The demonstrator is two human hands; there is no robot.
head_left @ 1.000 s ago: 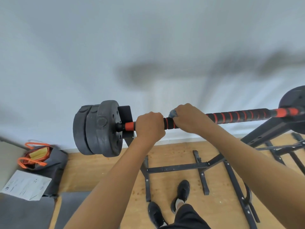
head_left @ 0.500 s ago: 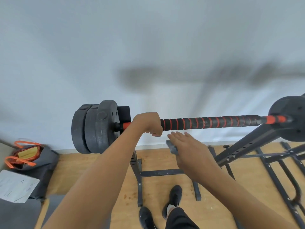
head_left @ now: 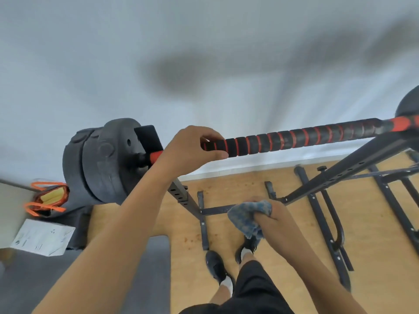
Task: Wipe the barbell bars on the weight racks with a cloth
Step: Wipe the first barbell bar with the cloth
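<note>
My left hand (head_left: 190, 148) is curled round the barbell bar (head_left: 294, 138) near its left end, with my fingers over the top and my thumb underneath. The bar is black with orange rings and runs from that hand out toward three o'clock, lying on the black rack (head_left: 340, 177). At nine o'clock from that hand sit the big black weight plates (head_left: 102, 164), and another dark plate (head_left: 408, 105) peeks in at the far three o'clock edge. My right hand (head_left: 272, 218) is low down, at about five o'clock from the left one and well apart from the bar, and it squeezes the blue cloth (head_left: 247, 217) in a bunch. Below it are my black shoes (head_left: 215, 266) on the wooden floor (head_left: 283, 257). At eight o'clock there is a grey bag (head_left: 47, 198) with orange straps, and beside it a white paper (head_left: 43, 240).
</note>
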